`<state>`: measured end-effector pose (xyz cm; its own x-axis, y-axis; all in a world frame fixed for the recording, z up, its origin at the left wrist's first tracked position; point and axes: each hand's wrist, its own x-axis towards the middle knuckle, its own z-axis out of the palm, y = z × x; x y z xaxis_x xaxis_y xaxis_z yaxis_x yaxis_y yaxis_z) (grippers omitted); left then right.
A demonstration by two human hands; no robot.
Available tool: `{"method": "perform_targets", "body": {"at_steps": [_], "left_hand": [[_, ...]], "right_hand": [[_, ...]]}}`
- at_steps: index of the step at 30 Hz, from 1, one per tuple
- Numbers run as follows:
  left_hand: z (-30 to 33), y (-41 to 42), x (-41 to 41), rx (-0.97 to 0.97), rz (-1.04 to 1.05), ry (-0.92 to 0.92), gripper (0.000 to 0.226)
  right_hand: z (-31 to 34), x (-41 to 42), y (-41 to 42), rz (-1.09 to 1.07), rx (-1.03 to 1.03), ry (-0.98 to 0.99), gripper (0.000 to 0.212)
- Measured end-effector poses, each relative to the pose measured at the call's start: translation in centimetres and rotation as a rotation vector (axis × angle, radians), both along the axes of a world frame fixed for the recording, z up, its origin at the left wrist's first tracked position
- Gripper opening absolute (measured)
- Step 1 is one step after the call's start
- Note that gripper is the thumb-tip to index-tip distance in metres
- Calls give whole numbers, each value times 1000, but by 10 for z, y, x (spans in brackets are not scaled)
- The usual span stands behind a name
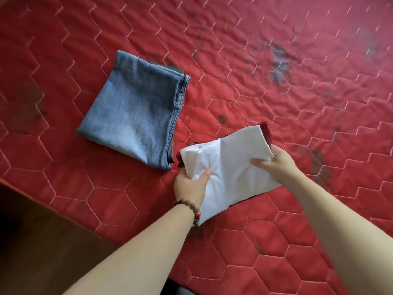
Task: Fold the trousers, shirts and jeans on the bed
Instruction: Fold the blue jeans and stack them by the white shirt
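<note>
A folded white shirt (231, 165) with a dark red trim at its far edge is held just above the red quilted bed (276, 71). My left hand (190, 185), with a bead bracelet on the wrist, grips the shirt's left end, thumb on top. At the shirt's right end my right hand (276, 163) grips it, thumb across the top of the cloth. Folded blue jeans (136, 111) lie flat on the bed to the left of the shirt, apart from both hands.
The bed's near left edge runs diagonally, with dark wooden floor (38, 241) beyond it. Dark stains mark the cover at the far right (278, 67) and right of the shirt (319, 160).
</note>
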<state>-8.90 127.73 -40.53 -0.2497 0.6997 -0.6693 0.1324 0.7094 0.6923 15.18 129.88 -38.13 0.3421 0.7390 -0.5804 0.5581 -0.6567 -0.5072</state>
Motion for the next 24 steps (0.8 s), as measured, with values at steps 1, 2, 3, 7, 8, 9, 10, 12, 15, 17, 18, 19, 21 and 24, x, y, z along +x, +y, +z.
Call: {"method": "perform_targets", "body": {"at_steps": [1,2,3,7,8,9,10,12,15,17,18,19,21,24], "left_hand": [[8,6,-1,36,23,-3,34],[16,14,-6,67,48,-2,35],[24,24,-14,91,84,6,35],[45,66,-68,107,301,53,30],[48,74,-83,113,350,64,31],[50,82,-96,126,396,69,31],[50,88,-107,143,446,72,31],[47,99,-124,179,560,76,40],[36,109,-135,242,687,123,52],[26,111,-137,280,724,124,66],[21,111,-137,298,730,105,76],[15,111,-139,302,729,85,83],[3,111,-142,276,716,64,83],[-9,111,-150,295,690,93,75]], "right_hand": [[13,-1,13,25,34,-8,30],[26,-4,28,49,66,-12,29],[36,-10,44,72,92,-11,30],[54,-65,125,248,168,-17,43],[54,-83,146,314,188,-34,46],[55,-103,167,383,211,-43,48],[54,-122,188,454,229,-43,49],[50,-158,222,595,253,-50,41],[42,-197,263,755,249,-82,46],[33,-213,282,836,251,-106,50],[27,-218,290,869,262,-123,51],[20,-224,295,888,264,-137,51],[9,-231,301,869,239,-140,55],[0,-239,308,837,275,-116,53]]}}
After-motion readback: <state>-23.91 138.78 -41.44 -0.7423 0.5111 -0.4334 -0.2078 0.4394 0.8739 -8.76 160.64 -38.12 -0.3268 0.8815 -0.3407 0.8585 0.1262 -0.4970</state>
